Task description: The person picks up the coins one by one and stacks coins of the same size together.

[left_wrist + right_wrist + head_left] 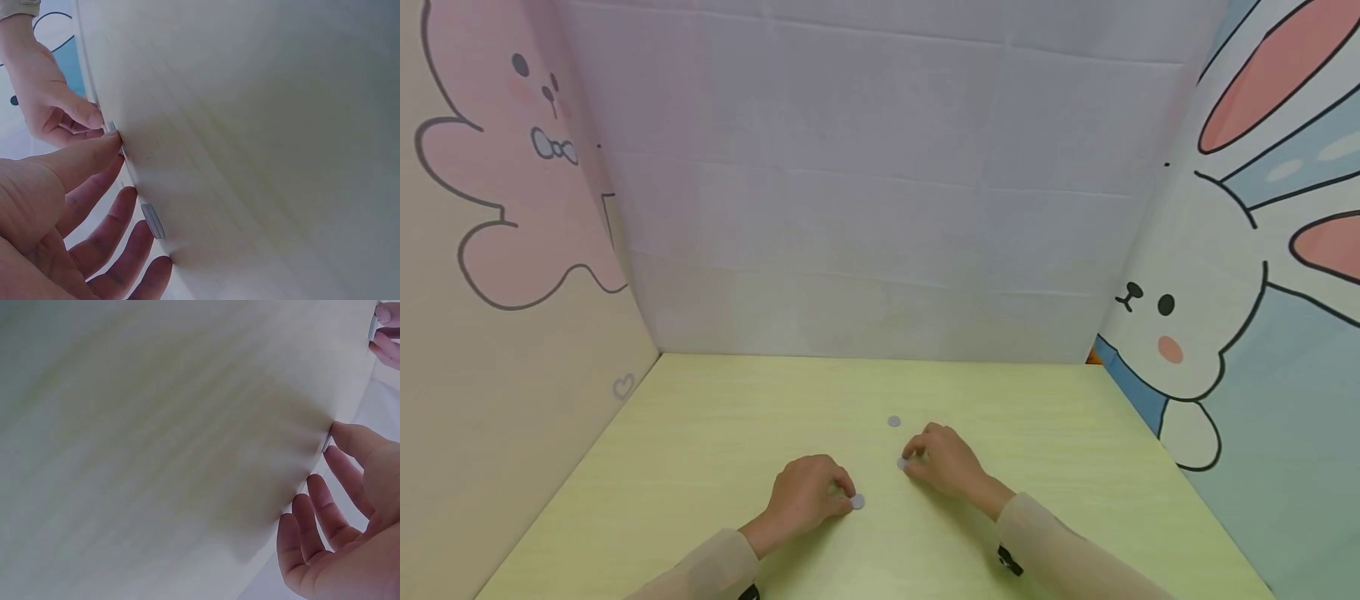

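Three small grey-white discs lie on the yellow-green table (700,433). My left hand (808,496) rests on the table with its fingers loosely bent, the fingertips (128,195) beside one disc (857,501) (152,220). The thumb tip presses the tabletop. My right hand (943,458) rests a little farther back, its thumb tip (340,431) touching a second disc (902,463) (326,442); its other fingers are spread and relaxed. The third disc (893,421) lies alone just beyond the right hand. Neither hand lifts anything.
Cloth walls enclose the table: a white back panel (880,208), a pink cartoon panel (512,208) on the left, a rabbit-print panel (1240,292) on the right. Bare tabletop extends left, right and behind the hands.
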Action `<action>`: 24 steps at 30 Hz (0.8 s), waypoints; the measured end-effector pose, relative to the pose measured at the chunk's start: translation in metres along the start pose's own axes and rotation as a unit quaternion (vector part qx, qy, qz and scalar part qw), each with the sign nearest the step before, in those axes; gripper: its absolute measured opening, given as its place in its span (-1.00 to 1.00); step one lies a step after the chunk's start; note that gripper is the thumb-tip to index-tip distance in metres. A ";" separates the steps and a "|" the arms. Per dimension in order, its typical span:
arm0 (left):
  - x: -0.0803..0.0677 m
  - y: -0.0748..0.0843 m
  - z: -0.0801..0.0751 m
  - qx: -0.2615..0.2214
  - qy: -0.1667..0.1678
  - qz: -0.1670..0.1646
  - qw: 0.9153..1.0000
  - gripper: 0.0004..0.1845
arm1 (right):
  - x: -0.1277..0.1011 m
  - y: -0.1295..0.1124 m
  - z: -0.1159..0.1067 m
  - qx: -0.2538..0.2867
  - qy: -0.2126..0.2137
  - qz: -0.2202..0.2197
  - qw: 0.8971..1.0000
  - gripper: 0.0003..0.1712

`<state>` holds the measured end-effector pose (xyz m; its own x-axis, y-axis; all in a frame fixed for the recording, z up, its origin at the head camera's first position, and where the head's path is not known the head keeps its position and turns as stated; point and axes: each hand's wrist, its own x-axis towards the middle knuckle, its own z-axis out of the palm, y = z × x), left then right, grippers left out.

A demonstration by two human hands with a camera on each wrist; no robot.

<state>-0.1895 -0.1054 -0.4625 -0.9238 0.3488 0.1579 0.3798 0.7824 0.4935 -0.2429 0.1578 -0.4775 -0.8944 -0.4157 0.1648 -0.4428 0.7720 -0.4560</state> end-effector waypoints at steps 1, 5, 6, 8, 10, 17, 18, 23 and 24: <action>0.000 0.000 0.000 0.001 0.001 0.001 1.000 -0.84 | -0.001 0.000 -0.001 0.000 0.000 -0.001 1.000 -0.89; 0.000 0.000 0.001 0.002 0.002 0.001 1.000 -0.84 | -0.006 -0.002 -0.003 -0.003 0.001 -0.009 1.000 -0.90; 0.000 0.001 0.001 0.001 0.002 0.000 1.000 -0.84 | -0.007 -0.002 -0.003 -0.003 0.001 -0.011 1.000 -0.90; 0.000 0.001 0.001 0.001 0.001 -0.002 1.000 -0.83 | -0.009 -0.002 -0.003 -0.007 0.002 -0.013 1.000 -0.90; 0.000 0.001 0.000 0.001 0.001 -0.004 1.000 -0.83 | -0.010 -0.001 -0.003 -0.008 0.003 -0.017 1.000 -0.90; 0.000 0.000 0.000 0.002 0.002 -0.002 1.000 -0.82 | -0.016 -0.002 -0.002 -0.011 0.000 -0.017 1.000 -0.90; 0.000 0.000 0.000 0.002 0.003 -0.001 1.000 -0.82 | -0.017 -0.002 -0.002 -0.010 -0.001 -0.017 1.000 -0.90; 0.000 0.000 0.000 0.002 0.003 -0.005 1.000 -0.82 | -0.022 -0.005 -0.003 -0.004 -0.004 -0.022 1.000 -0.89; 0.000 0.000 0.000 0.002 0.003 -0.005 1.000 -0.82 | -0.023 -0.006 -0.003 -0.003 -0.004 -0.023 1.000 -0.89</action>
<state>-0.1897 -0.1054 -0.4624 -0.9281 0.3376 0.1570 0.3699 0.7878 0.4925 -0.2203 0.1645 -0.4758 -0.8728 -0.4546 0.1777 -0.4835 0.7555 -0.4421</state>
